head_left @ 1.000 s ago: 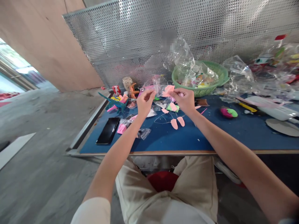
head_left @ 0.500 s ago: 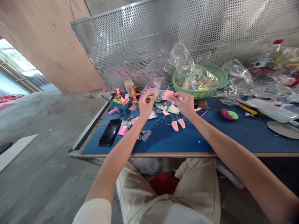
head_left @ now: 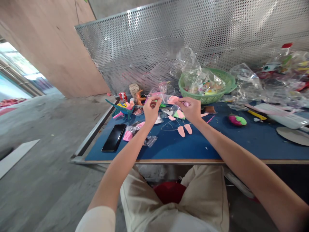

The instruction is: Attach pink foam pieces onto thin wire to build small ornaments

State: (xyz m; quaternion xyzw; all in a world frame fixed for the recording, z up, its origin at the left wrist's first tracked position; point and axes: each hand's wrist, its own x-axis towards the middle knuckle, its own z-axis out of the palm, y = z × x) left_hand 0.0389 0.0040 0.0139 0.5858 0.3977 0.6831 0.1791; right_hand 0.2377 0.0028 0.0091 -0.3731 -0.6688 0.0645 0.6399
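Observation:
Above the table, a small clear plastic bag [head_left: 165,98] with a peach-coloured clay lump [head_left: 173,100] in its right part is stretched between my hands. My left hand [head_left: 152,109] pinches the bag's left end between thumb and fingertips. At the other end, the fingers of my right hand [head_left: 190,107] are closed on the bag beside the lump. Below them on the blue table lie two peach clay pieces [head_left: 184,130] on thin wires, and a green and peach piece [head_left: 179,114]. Pink clay in a bag [head_left: 128,134] lies nearer my left forearm.
A black phone [head_left: 113,138] lies at the table's left, with a teal clay figure [head_left: 123,111] behind it. A green basket [head_left: 207,96] holds plastic-wrapped items. Rightward are a magenta and green lump [head_left: 237,120], a yellow cutter [head_left: 257,114] and plastic bags [head_left: 248,80]. Perforated metal [head_left: 135,48] stands behind.
Both hands keep hold of the bag at nearly the same place. The peach lump looks slightly turned. The whole view has shifted a little.

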